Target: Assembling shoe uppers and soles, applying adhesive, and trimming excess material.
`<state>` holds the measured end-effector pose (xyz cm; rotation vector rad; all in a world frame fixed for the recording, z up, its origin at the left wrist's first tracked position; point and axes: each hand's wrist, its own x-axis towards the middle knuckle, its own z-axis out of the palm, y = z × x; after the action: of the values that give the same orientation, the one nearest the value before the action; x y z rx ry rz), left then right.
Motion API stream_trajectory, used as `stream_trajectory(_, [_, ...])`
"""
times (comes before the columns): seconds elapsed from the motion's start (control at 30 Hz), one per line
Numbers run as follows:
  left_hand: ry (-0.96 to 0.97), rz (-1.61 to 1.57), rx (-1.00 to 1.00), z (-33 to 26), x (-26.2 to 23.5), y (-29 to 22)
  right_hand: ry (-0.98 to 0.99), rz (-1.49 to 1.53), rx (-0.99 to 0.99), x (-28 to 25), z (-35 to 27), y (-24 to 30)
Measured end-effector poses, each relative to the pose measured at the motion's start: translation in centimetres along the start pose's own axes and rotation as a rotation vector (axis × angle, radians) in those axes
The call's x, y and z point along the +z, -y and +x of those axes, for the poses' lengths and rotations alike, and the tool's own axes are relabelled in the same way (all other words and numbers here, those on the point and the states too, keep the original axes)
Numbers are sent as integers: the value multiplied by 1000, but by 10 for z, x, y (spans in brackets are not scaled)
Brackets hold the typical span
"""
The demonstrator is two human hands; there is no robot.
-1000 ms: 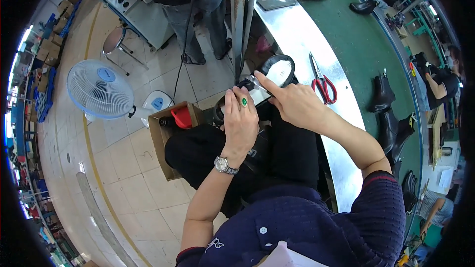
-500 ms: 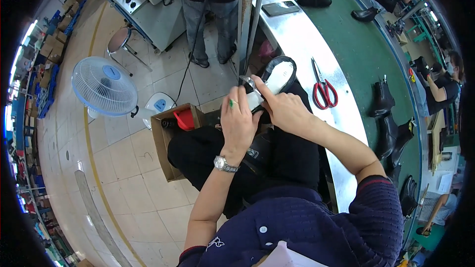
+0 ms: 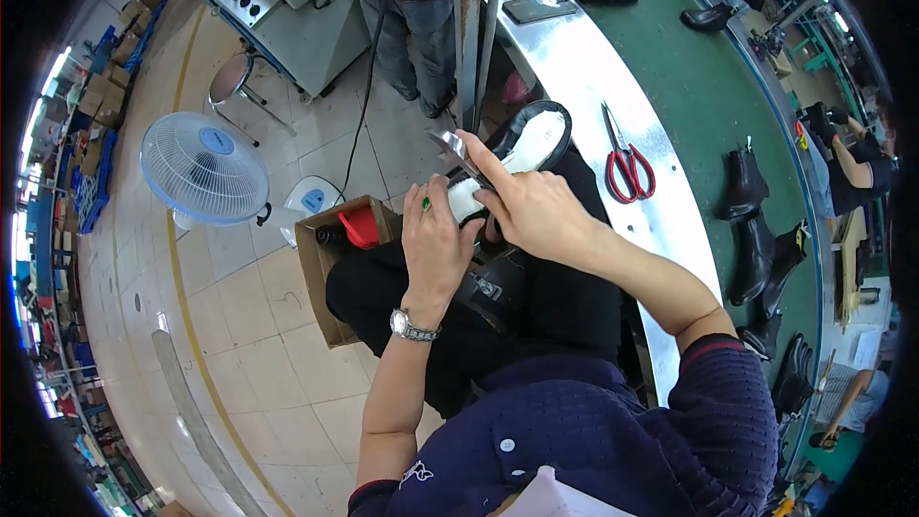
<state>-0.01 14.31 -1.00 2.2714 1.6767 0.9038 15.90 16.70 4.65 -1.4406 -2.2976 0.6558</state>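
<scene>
Centre frame: left hand [image 3: 436,244] fingers clamped on the black boot [image 3: 517,148], sole up on the lap. Right hand [image 3: 536,211] fingers pinch a metal blade [image 3: 452,146]. Advice: keep boot steady, strokes shallow.

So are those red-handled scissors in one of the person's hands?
No, the red-handled scissors lie untouched on the metal bench edge, apart from both hands.

black shoe [image 3: 522,148] with seemingly white insole, red-handled scissors [image 3: 627,168]
</scene>
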Motion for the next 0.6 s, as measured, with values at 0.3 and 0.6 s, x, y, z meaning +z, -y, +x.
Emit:
stream_trajectory(0.3, [107,-116,55,0,-14,18,-76,-229,-29,-29,-1,-33])
stream_trajectory(0.6, [148,-1244,-628,-88,-22,-14,290,106,149,-47,-66,-3])
